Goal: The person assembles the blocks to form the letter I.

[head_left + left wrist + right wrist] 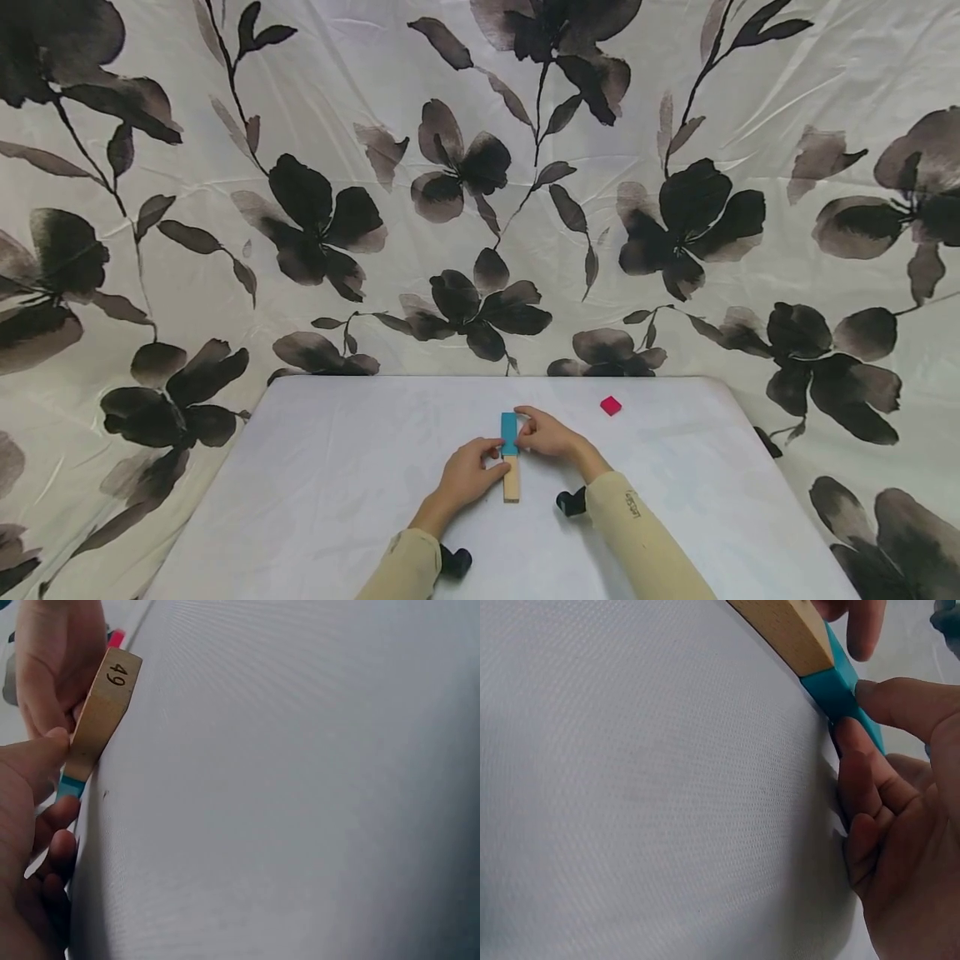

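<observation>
A: From the left. Cloth [330,75], floral, grey and black on white, stands beyond both grips. Tabletop [300,492], white, under them.

B: Left sleeve [401,567], tan, nearer the wearer than the left grip. A black knob [456,562] juts out beside the cuff.

A: Left grip [467,477]?

B: At the left side of the two blocks. Thumb on the wood block [512,483], a fingertip on the blue. Other fingers curled. Cannot tell whether it really pinches.

A: And the blocks?

B: Between the grips, in one line running away from the wearer. Wood block nearer, pale, bare, black digits on its near end, seen from the left wrist. Blue block [509,432] farther off, touching the wood block's far end.

A: Right grip [553,436]?

B: On the right side of the blue block, pinching it: thumb above, fingers curled low, close to the tabletop. The right wrist view shows it best.

A: Farther right?

B: A second knob [572,502] below the right grip. Red block [611,406], set diamond-wise, beyond that grip and well apart from it. Right sleeve [645,533], tan, dark lettering, runs back toward the wearer.
</observation>
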`<state>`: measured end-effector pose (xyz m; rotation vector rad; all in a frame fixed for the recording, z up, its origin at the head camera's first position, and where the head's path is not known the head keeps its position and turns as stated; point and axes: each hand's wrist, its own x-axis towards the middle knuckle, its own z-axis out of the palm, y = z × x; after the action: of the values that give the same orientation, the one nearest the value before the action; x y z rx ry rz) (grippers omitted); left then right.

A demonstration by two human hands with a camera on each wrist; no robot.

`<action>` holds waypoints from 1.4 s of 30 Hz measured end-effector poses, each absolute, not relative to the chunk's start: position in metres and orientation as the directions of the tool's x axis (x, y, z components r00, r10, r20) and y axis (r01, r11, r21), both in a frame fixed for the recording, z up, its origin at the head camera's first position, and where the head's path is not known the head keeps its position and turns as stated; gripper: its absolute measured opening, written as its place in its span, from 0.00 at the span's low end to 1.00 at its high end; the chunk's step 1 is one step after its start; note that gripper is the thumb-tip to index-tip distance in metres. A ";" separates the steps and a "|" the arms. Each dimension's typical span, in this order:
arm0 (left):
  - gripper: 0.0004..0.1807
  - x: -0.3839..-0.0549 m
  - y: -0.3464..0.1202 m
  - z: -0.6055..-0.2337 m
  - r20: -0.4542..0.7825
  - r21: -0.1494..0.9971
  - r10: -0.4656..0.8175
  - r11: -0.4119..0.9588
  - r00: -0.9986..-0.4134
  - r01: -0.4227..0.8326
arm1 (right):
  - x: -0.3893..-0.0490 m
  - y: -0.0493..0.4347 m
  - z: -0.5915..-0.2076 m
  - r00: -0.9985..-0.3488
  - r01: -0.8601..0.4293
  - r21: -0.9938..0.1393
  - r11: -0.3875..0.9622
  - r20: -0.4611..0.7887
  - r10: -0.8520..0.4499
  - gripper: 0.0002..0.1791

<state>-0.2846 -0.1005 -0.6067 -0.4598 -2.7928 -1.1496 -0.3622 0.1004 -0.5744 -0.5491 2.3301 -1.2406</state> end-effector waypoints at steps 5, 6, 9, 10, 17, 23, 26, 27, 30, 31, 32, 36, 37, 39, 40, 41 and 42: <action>0.23 -0.285 -0.099 -0.606 0.204 0.667 0.242 0.674 -0.948 0.316 | -0.363 0.100 -0.575 -0.826 -0.137 -0.839 0.526 -0.196 -0.529 0.35; 0.23 -0.285 -0.099 -0.606 0.207 0.667 0.241 0.674 -0.948 0.317 | -0.364 0.100 -0.575 -0.825 -0.141 -0.838 0.527 -0.195 -0.531 0.35; 0.23 -0.284 -0.099 -0.608 0.215 0.664 0.243 0.674 -0.946 0.324 | -0.364 0.100 -0.577 -0.818 -0.152 -0.833 0.532 -0.196 -0.541 0.35; 0.23 -0.284 -0.099 -0.609 0.216 0.664 0.244 0.673 -0.946 0.325 | -0.364 0.100 -0.577 -0.817 -0.153 -0.832 0.534 -0.198 -0.542 0.35; 0.24 -0.286 -0.098 -0.613 0.202 0.661 0.247 0.680 -0.948 0.318 | -0.362 0.101 -0.579 -0.821 -0.155 -0.827 0.540 -0.196 -0.537 0.35; 0.26 -0.288 -0.096 -0.614 0.204 0.645 0.237 0.697 -0.950 0.313 | -0.362 0.101 -0.579 -0.822 -0.150 -0.827 0.541 -0.200 -0.533 0.35; 0.26 -0.289 -0.096 -0.615 0.207 0.633 0.229 0.710 -0.951 0.309 | -0.362 0.100 -0.579 -0.823 -0.150 -0.823 0.547 -0.203 -0.531 0.35; 0.27 -0.288 -0.096 -0.615 0.209 0.632 0.228 0.711 -0.951 0.309 | -0.362 0.100 -0.579 -0.823 -0.152 -0.823 0.548 -0.202 -0.531 0.35; 0.27 -0.288 -0.096 -0.615 0.206 0.633 0.225 0.711 -0.952 0.305 | -0.362 0.100 -0.579 -0.826 -0.152 -0.820 0.552 -0.201 -0.527 0.35; 0.26 -0.288 -0.095 -0.615 0.204 0.636 0.222 0.710 -0.953 0.302 | -0.362 0.100 -0.579 -0.827 -0.152 -0.821 0.551 -0.200 -0.526 0.35; 0.26 -0.288 -0.095 -0.614 0.203 0.640 0.221 0.707 -0.954 0.300 | -0.362 0.099 -0.579 -0.827 -0.151 -0.820 0.552 -0.200 -0.525 0.35; 0.26 -0.289 -0.096 -0.614 0.206 0.656 0.213 0.694 -0.955 0.296 | -0.361 0.098 -0.577 -0.834 -0.156 -0.810 0.565 -0.199 -0.515 0.32; 0.26 -0.289 -0.096 -0.614 0.207 0.658 0.212 0.692 -0.955 0.296 | -0.362 0.098 -0.576 -0.839 -0.156 -0.807 0.569 -0.196 -0.507 0.31; 0.26 -0.289 -0.095 -0.614 0.211 0.659 0.211 0.690 -0.955 0.298 | -0.363 0.098 -0.575 -0.851 -0.170 -0.794 0.584 -0.181 -0.493 0.30; 0.26 -0.289 -0.095 -0.614 0.211 0.661 0.210 0.689 -0.955 0.297 | -0.363 0.098 -0.576 -0.858 -0.172 -0.789 0.590 -0.174 -0.483 0.30; 0.26 -0.288 -0.095 -0.614 0.208 0.663 0.208 0.688 -0.956 0.295 | -0.364 0.098 -0.576 -0.864 -0.177 -0.783 0.596 -0.166 -0.475 0.29; 0.27 -0.288 -0.095 -0.614 0.206 0.662 0.209 0.690 -0.956 0.293 | -0.364 0.099 -0.577 -0.869 -0.185 -0.778 0.600 -0.155 -0.469 0.28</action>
<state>-0.2878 -0.0947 -0.6142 -0.4147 -2.7811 -1.1202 -0.3645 0.0985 -0.5769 -0.5285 2.4856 -1.1518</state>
